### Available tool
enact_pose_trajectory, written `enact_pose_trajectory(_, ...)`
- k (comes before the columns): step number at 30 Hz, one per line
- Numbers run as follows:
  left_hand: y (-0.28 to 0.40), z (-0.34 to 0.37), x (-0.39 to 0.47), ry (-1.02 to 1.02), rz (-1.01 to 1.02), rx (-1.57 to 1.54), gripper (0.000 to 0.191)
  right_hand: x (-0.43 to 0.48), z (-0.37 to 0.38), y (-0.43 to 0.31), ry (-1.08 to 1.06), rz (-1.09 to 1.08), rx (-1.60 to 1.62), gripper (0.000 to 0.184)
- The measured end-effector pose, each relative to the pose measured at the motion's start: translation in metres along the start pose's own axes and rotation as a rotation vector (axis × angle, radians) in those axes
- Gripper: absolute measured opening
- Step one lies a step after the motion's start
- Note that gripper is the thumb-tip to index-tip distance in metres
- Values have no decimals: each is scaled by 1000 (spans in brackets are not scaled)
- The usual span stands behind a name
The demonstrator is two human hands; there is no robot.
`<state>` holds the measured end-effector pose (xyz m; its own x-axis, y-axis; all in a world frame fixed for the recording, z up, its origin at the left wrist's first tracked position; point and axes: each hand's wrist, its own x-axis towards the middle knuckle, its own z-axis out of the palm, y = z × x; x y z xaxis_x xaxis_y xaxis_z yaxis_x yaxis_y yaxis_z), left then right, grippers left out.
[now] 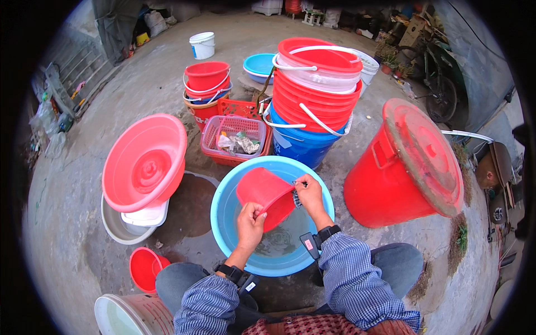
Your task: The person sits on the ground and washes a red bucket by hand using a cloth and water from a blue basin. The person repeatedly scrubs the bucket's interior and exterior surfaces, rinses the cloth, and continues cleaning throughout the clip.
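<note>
A red plastic bucket (263, 189) is tilted on its side above a light blue plastic basin (222, 209) that holds shallow, cloudy water. My left hand (250, 224) grips the bucket's rim at its lower left, thumb and fingers pinched over the edge. At the rim's upper right, my right hand (310, 194) has a dark mesh scrubber (297, 199) in its fingers, pressed to the bucket. Part of the scrubber is hidden by the fingers and the rim.
Stacked red and blue buckets (316, 104) stand beyond the basin, beside a pink basket (209, 144) holding crumpled items. A large lidded red bin (377, 184) is at right. Pink basins (121, 167) lean at left, above a small red bucket (144, 270) and a white bucket (138, 316).
</note>
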<state>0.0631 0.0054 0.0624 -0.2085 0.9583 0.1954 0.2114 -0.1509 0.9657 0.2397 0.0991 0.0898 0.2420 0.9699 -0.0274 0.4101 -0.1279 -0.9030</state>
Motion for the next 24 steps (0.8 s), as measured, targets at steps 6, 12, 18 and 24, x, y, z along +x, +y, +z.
enact_pose_trajectory(6,-4,1,4,29,14,12,16,-41,21,-14,-129,-629,-116,10)
enact_pose_trajectory(12,-5,-3,1,-8,-12,-47,16,2,0,12,-95,-78,95,5)
enact_pose_trajectory(18,2,2,3,-42,-62,-22,17,4,-12,13,-157,-259,136,4)
enact_pose_trajectory(24,8,6,5,-17,73,53,18,-40,5,-25,-269,-520,-54,13)
